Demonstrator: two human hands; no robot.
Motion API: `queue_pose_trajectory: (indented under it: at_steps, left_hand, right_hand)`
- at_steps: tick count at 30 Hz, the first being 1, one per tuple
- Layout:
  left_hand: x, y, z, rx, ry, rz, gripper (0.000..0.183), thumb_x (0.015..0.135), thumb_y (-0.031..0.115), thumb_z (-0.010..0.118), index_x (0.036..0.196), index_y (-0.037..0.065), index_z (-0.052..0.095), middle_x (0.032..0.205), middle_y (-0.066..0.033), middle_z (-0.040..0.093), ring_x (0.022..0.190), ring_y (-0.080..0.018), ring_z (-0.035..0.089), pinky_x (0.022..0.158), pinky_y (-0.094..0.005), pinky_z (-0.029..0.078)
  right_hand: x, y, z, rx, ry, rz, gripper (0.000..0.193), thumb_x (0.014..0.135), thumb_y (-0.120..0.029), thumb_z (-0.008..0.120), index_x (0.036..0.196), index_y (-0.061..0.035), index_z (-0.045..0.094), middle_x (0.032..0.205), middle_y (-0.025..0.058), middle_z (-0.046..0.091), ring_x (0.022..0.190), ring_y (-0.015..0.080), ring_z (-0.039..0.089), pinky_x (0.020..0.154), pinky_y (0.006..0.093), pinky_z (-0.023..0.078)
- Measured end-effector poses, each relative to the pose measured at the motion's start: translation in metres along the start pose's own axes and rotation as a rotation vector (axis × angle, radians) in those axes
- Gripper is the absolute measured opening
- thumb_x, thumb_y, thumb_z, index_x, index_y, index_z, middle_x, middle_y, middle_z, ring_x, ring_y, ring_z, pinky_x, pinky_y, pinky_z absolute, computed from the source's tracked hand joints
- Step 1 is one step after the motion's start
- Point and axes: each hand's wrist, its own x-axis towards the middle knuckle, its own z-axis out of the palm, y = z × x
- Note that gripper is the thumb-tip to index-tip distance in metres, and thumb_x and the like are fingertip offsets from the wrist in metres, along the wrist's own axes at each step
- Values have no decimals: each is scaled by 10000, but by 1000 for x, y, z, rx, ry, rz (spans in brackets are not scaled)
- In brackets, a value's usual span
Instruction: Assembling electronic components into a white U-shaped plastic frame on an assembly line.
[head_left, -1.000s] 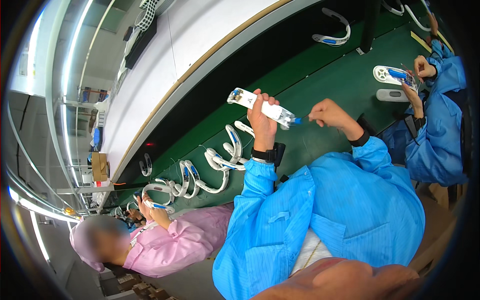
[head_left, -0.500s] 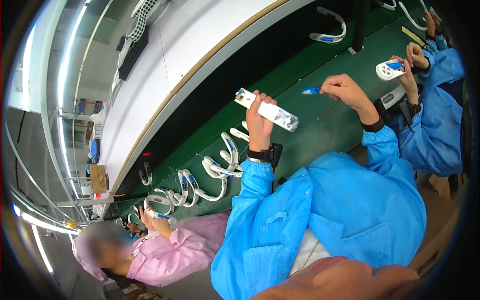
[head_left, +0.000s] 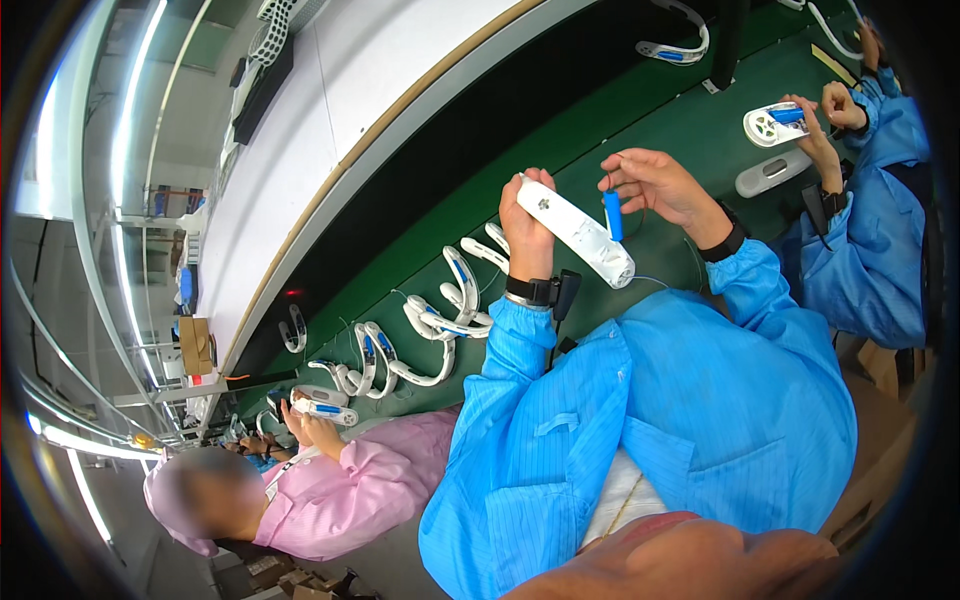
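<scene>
Head: rounded shell point(head_left: 577, 233), blue cylinder point(head_left: 613, 217).

We have several housings point(head_left: 438, 322) on the bench point(head_left: 720, 140) left of the shell point(head_left: 575, 232), the cylinder point(head_left: 613, 217) beside its far edge, co-workers point(head_left: 875, 255) to our left and right.

A long white housing point(head_left: 578, 232) slants above the green workbench point(head_left: 710, 135), toward its near edge. A blue cylindrical battery point(head_left: 613, 217) hangs just beside it.
</scene>
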Motion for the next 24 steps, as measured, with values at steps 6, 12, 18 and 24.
queue_pose_trajectory:
  at_steps: [6, 12, 18, 24]
  left_hand:
    - [4, -5, -6, -42, 180, 23, 130, 898, 57, 504, 926, -13, 398, 884, -134, 503, 795, -201, 578, 783, -376, 560]
    - [5, -10, -2, -45, 254, 30, 146, 889, 47, 488, 952, -18, 373, 901, -143, 473, 799, -209, 564, 789, -394, 561]
    - [0, -11, 4, -25, 326, 65, 138, 902, 64, 467, 955, -19, 371, 896, -148, 470, 787, -216, 551, 785, -401, 563]
    - [0, -15, 5, 15, 362, 58, 112, 911, 75, 453, 944, -16, 396, 881, -137, 480, 773, -205, 548, 779, -404, 563]
  right_hand:
    - [-2, 5, 21, -33, 23, -23, 420, 816, -72, 643, 1201, 10, 495, 1030, 112, 647, 841, 145, 648, 651, 266, 554]
    - [-4, 19, 31, -144, 95, -106, 448, 756, -17, 671, 1169, 21, 500, 957, 62, 634, 799, 102, 609, 640, 228, 497]
    - [-3, 24, 15, -17, 107, -97, 448, 788, -17, 648, 1200, 4, 473, 948, 69, 624, 808, 112, 611, 696, 237, 499]
    - [-9, 27, 4, 227, 9, -89, 426, 818, -27, 618, 1215, 5, 464, 1004, 92, 611, 852, 144, 628, 740, 264, 518]
